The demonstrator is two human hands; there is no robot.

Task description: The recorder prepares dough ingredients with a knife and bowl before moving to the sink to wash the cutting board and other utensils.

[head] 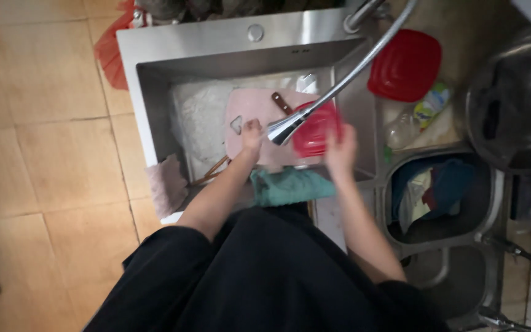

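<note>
Tiles of pale brown cover the floor on the left side. Next comes a big shiny steel sink, with a red plastic bag behind its far left corner. A pale pink cloth hangs over the near rim of the sink. Inside the sink lie a white mat and a pink plastic cutting board with a brown handle on it. The left hand is closed into a fist over the cutting board; I cannot tell what it holds. A teal cloth lies on the near rim, between the 2 arms. A long silver tap bends down over the sink. Just under its tip is a round red plastic bowl. The right hand holds this bowl by its right side, but the hand is blurred. Further right, a square red plastic lid lies on the bench. A steel tub full of cloths sits near it, and a big dark metal pot is at the far right.
</note>
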